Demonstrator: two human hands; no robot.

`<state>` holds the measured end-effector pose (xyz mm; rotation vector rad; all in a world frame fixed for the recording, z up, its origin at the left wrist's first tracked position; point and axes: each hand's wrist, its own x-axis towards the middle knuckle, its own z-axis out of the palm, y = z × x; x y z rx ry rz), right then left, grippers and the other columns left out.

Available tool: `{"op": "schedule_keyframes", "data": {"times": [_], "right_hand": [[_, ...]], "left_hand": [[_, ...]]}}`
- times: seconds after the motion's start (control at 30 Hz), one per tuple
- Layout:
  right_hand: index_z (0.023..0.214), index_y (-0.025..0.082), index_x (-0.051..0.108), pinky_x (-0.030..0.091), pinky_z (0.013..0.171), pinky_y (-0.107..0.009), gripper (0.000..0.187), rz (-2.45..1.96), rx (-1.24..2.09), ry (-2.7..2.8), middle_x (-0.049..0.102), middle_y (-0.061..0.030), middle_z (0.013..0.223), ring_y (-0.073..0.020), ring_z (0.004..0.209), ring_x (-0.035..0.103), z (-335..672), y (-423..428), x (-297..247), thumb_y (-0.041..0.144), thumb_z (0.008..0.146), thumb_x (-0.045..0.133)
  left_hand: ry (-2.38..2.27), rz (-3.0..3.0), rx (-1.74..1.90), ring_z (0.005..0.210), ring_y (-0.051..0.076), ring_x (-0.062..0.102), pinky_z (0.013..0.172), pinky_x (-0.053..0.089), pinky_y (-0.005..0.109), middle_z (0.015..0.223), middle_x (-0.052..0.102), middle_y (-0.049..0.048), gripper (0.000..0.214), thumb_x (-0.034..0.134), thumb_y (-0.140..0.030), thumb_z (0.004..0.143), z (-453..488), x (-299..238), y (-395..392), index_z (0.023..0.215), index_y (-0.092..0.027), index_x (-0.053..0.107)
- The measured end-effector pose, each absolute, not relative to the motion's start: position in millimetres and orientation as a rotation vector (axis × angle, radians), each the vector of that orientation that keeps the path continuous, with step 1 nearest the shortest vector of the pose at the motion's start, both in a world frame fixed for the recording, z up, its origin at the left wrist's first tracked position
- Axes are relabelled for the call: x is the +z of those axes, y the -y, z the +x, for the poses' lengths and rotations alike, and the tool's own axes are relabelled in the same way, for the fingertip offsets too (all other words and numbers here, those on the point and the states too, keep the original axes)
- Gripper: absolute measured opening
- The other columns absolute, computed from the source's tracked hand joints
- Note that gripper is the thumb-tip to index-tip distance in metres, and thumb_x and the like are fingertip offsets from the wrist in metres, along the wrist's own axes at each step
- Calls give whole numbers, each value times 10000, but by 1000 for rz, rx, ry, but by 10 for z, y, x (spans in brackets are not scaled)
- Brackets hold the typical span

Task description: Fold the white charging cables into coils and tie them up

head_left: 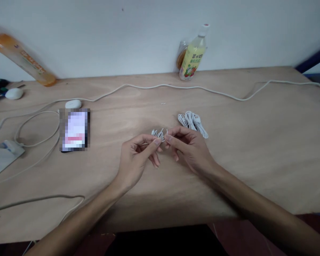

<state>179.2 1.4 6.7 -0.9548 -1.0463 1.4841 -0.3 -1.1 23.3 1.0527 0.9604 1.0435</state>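
Observation:
My left hand [138, 154] and my right hand [188, 144] meet over the middle of the table, thumbs and forefingers pinched. Each pinch has a short, thin white strand end sticking up from it; whether the two ends belong to one strand I cannot tell. A small looped bundle of white cable [157, 134] shows just beyond my left fingertips, its lower part hidden by them. Right behind my right hand lies a larger folded bundle of white cable [192, 121], partly covered by the fingers.
A phone [75, 129] and a white earphone case [73, 104] lie to the left. One long white cable [165, 85] crosses the wooden table [256, 142]. Against the wall stand a yellow-labelled bottle [193, 57] and a leaning orange bottle [24, 58]. A tiny white scrap [163, 103] lies ahead.

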Motion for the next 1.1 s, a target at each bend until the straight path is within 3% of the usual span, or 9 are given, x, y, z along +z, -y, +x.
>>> {"op": "schedule_keyframes", "data": {"times": [0.7, 1.1], "right_hand": [[832, 218, 787, 441, 420, -202, 283, -954, 1498, 1045, 714, -1, 734, -117, 597, 580, 1797, -19, 55, 464, 866, 921], [837, 222, 788, 420, 431, -193, 289, -974, 1511, 1010, 744, -8, 763, -125, 642, 625, 1793, -2, 33, 475, 861, 927]], "left_hand": [[-963, 1001, 1050, 430, 77, 601, 421, 520, 197, 742, 748, -2, 256, 908, -392, 888, 3, 204, 11, 826, -173, 789], [-949, 999, 1019, 459, 93, 657, 469, 591, 220, 839, 821, 32, 212, 887, -360, 893, 19, 199, 22, 927, -160, 824]]}}
